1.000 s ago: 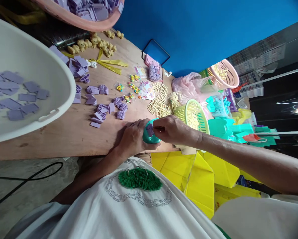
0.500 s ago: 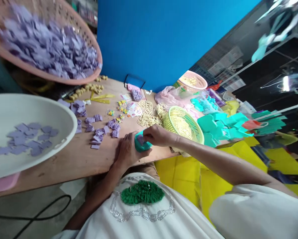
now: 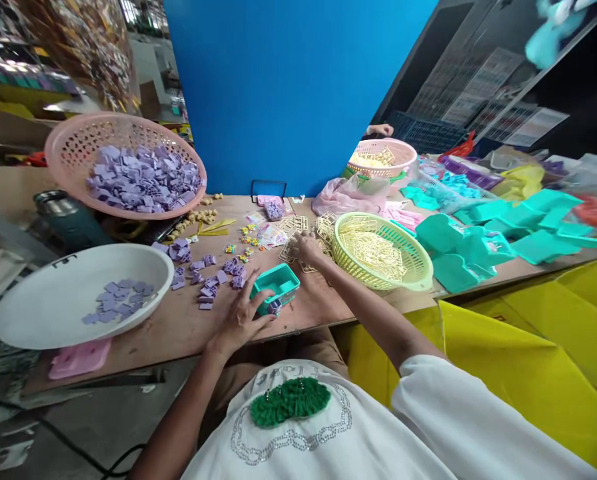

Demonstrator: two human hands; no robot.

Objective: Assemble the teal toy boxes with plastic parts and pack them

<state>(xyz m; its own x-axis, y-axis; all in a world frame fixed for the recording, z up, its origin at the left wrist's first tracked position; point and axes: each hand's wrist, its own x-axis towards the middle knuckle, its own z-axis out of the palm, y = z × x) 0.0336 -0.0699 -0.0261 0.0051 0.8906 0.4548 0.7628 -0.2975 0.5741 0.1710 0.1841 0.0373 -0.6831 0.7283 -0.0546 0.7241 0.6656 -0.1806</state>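
A small teal plastic box (image 3: 284,283) stands open at the top near the table's front edge, with a purple piece (image 3: 275,307) on its near side. My left hand (image 3: 241,317) is around the box's left side, fingers and thumb against it. To the right, my right hand (image 3: 309,249) reaches to the flat cream plastic frames (image 3: 298,225), fingers bent together at one of them; the fingertips are partly hidden. Beside that hand is a yellow-green basket (image 3: 421,270) of cream pieces. Small purple parts (image 3: 209,288) lie left of the box.
A white basin (image 3: 38,300) and a pink basket (image 3: 61,143), both with purple pieces, stand at the left. Several teal boxes (image 3: 441,240) lie at the right, above yellow sheets (image 3: 518,333). A blue panel (image 3: 288,87) rises behind. Another person's hand (image 3: 381,130) shows beyond it.
My right hand has left the teal box and moved up to the cream frames. A purple piece now shows on the box's near side. The view has levelled.
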